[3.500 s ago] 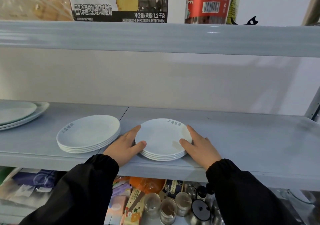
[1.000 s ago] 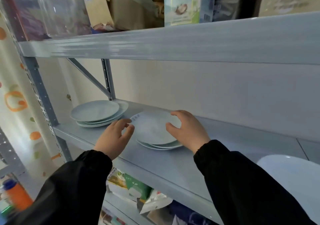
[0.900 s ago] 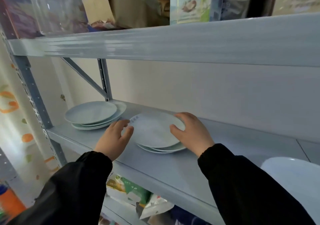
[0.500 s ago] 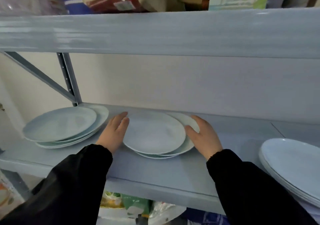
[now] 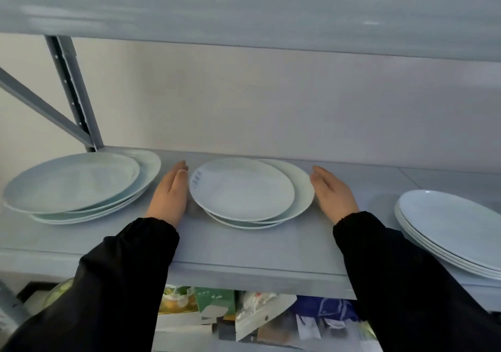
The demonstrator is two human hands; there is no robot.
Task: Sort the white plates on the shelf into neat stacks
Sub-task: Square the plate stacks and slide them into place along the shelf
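Observation:
A small uneven stack of white plates point(image 5: 244, 189) sits mid-shelf, its top plate shifted left over the lower ones. My left hand point(image 5: 170, 194) lies flat with straight fingers against the stack's left rim. My right hand point(image 5: 332, 191) stands with straight fingers at the right rim of the lower plates. Further left is a larger, also uneven stack of white plates point(image 5: 73, 181). A neat stack of white plates point(image 5: 455, 227) rests at the right edge of the view.
The grey metal shelf point(image 5: 244, 254) carries all three stacks; its front edge is near my sleeves. Another shelf board point(image 5: 244, 7) hangs close overhead. An upright post and diagonal brace point(image 5: 73, 94) stand at the back left. Packets of goods point(image 5: 244, 316) fill the level below.
The view swung from the neat right-hand stacks to the middle stack. Over the last second my hands settled from curled on the plates to flat along both sides of the stack.

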